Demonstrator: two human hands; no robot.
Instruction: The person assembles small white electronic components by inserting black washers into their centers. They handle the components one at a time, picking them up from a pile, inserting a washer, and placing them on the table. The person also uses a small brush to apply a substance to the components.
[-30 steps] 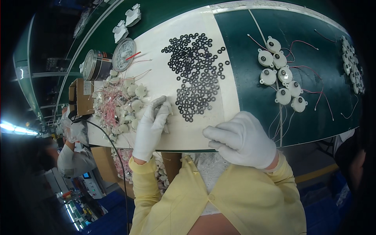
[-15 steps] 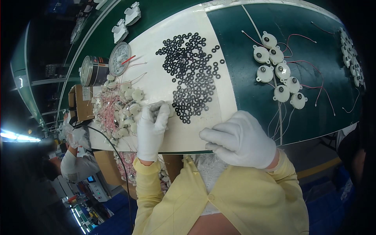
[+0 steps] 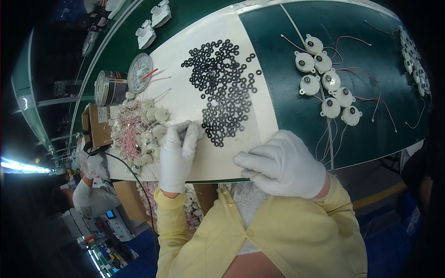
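Note:
My left hand (image 3: 177, 155), in a white glove, is beside the pile of white round parts with red and white wires (image 3: 139, 132). Its fingers are bent together, and a pale rounded edge shows at the fingertips; what they hold is mostly hidden. My right hand (image 3: 282, 164), also gloved, hovers over the near edge of the white sheet (image 3: 213, 169). The thumb and fingers are pressed together, with anything between them out of sight. Beyond both hands, many small black rings (image 3: 222, 92) lie spread over the sheet.
Several white discs with black centres and trailing wires (image 3: 331, 80) lie on the green mat (image 3: 287, 88); more line its far right. Left stand a tin can (image 3: 110, 88), a dish with a red stick (image 3: 140, 72) and a cardboard box (image 3: 97, 123). Another person's sleeve (image 3: 95, 199) shows.
The view has shifted slightly, moving the table things a little to the left. Both hands keep nearly the same pose and place.

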